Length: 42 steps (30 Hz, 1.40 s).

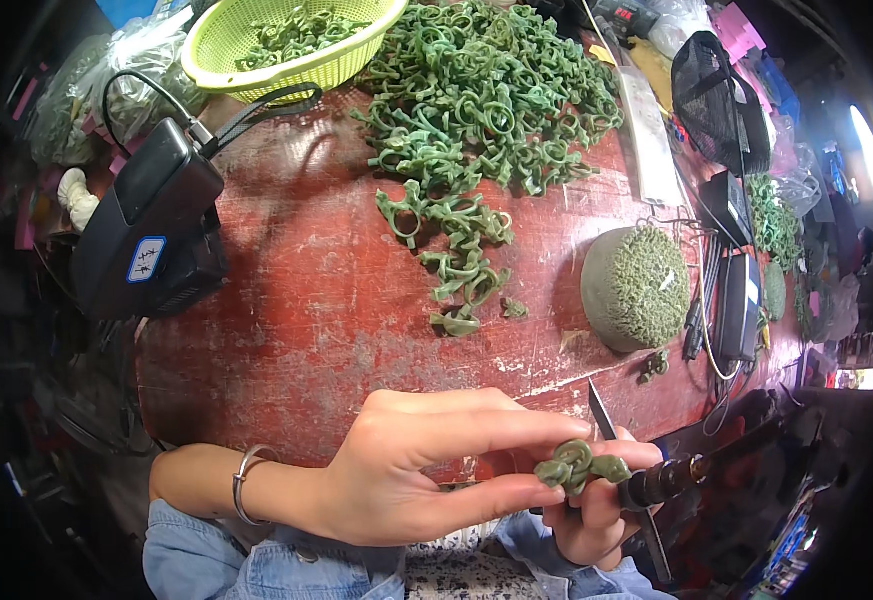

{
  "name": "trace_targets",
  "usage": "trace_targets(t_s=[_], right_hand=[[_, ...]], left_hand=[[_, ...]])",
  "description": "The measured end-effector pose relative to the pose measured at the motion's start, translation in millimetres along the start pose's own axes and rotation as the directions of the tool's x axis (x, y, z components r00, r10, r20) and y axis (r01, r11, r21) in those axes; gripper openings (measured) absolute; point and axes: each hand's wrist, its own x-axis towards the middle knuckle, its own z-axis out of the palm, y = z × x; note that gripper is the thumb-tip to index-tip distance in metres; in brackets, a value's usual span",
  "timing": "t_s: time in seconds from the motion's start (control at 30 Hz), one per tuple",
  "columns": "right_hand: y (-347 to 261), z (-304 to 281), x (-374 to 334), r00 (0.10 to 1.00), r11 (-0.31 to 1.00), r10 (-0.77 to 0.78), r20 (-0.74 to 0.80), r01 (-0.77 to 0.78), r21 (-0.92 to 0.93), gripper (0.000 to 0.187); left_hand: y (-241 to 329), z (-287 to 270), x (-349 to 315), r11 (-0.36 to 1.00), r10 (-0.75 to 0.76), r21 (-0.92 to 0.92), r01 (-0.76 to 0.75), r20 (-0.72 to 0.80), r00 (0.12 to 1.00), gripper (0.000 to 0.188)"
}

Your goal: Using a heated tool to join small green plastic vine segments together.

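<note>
My left hand reaches in from the lower left. Its fingers and thumb pinch a small green ring-shaped piece with a knobbly, waxy-looking top. Just behind and below the piece, my right hand is closed, partly hidden by the left fingers. A thin flat metal blade passes through the right hand's grip, its pointed end upward and its other end below the fingers. Against the right fingers and beside the green piece is the end of a black cylindrical tool; what bears it is unclear.
A large heap of green ring-shaped pieces covers the far middle of the red table. A yellow-green basket holds more. A black device stands left; a crumb-topped grey-green cylinder and cabled black boxes stand right.
</note>
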Motion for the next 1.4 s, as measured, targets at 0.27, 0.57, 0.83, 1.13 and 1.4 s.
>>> trace_targets(t_s=[0.27,0.57,0.83,1.13,1.4], right_hand=[[5,2,2,0.999,0.999,-0.038,0.004,0.038,0.019,0.044],[4,4,1,0.999,0.996,-0.033,-0.001,0.033,0.081,0.045],[12,-15,1,0.991,0.993,-0.108,-0.079,0.103,-0.062,0.040],[39,-61,7,0.973,0.741,-0.105,-0.207,-0.062,-0.668,0.021],[33,-63,10,0.972,0.694,-0.006,-0.236,-0.165,-0.700,0.022]], left_hand=[[-2,-1,-1,1.000,-0.002,-0.018,0.001,-0.012,1.000,0.035],[2,2,-1,0.997,-0.059,-0.057,0.058,-0.029,0.998,0.034],[0,2,2,0.996,-0.093,0.008,0.093,-0.020,0.995,0.032],[-15,8,1,0.920,-0.316,-0.239,0.310,0.011,0.949,0.026],[-18,8,4,0.898,-0.347,-0.279,0.341,0.027,0.937,0.027]])
